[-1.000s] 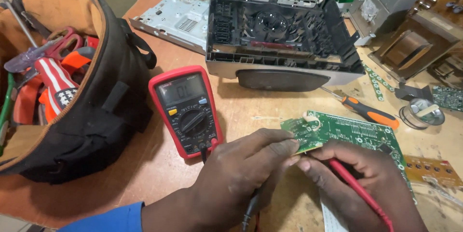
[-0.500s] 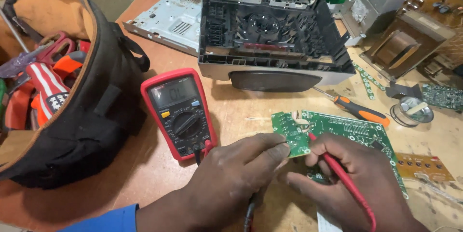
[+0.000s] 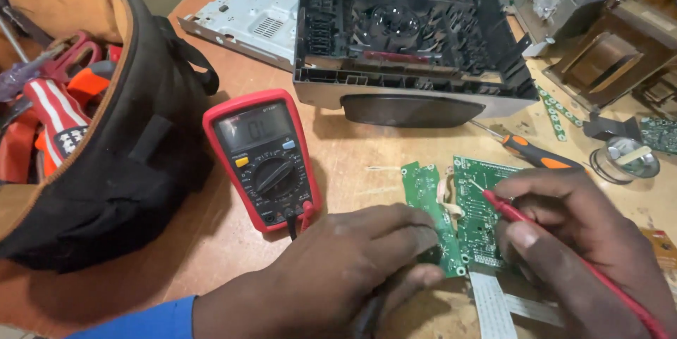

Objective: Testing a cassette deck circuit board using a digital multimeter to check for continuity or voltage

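Board has slid left, nearer the meter. Wooden tabletop (image 3: 352,152) shows bare room at nine o'clock. Green circuit board (image 3: 462,205) lies flat at centre; left hand (image 3: 345,268) curls closed on a black probe; right hand (image 3: 571,240) pinches thin red probe (image 3: 508,208) onto it.

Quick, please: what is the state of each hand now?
Left hand: closed, apparently on a black probe at the green circuit board.
Right hand: closed, holding the red probe.
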